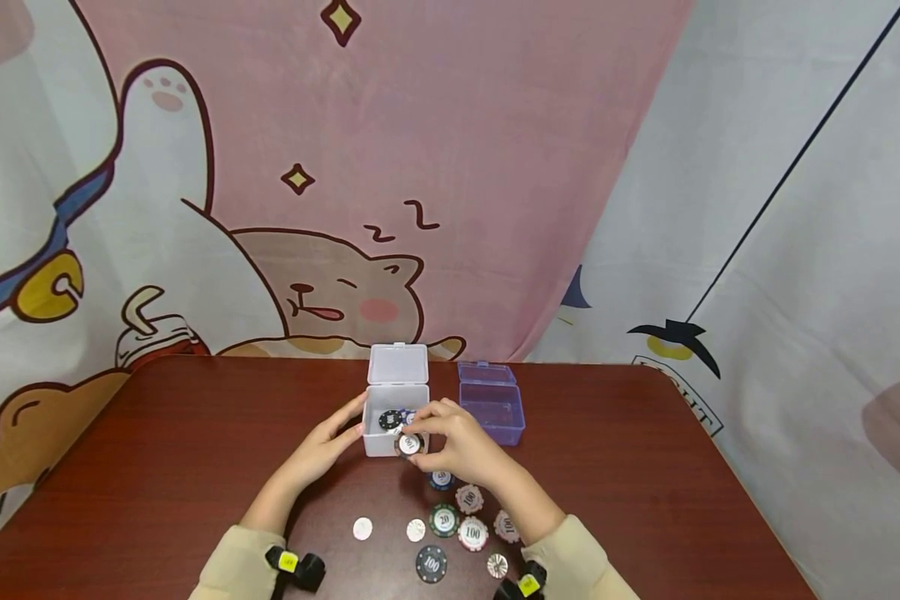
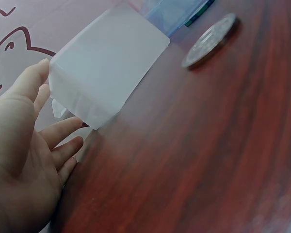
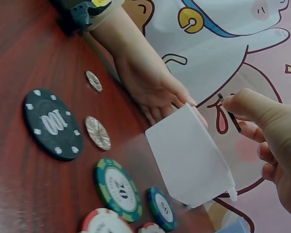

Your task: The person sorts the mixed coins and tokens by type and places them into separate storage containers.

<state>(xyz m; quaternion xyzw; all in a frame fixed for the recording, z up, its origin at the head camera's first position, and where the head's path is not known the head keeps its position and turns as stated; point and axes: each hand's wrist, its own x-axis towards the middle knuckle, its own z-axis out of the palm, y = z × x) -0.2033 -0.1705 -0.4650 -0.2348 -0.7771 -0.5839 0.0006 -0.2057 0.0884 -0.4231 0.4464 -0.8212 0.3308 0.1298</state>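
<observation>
A white plastic box (image 1: 396,445) with its lid raised stands near the table's back edge. Inside lie a black poker chip (image 1: 390,419) and a blue one, partly covered by fingers. My left hand (image 1: 322,450) touches the box's left side with fairly straight fingers; the other fingers spread below in the left wrist view. Between thumb and fingers, my right hand (image 1: 453,442) pinches a dark-rimmed poker chip (image 1: 409,444) with a pale centre, at the box's front right. In the right wrist view this chip appears edge-on, above the box's rim.
A blue translucent box (image 1: 492,412), lid raised, stands right of the white one. In front lie several poker chips, including a green one (image 1: 444,520), a red-edged one (image 1: 473,533) and a black one (image 1: 431,564). Silvery coins (image 1: 362,528) lie among them. A patterned cloth (image 1: 495,167) hangs behind.
</observation>
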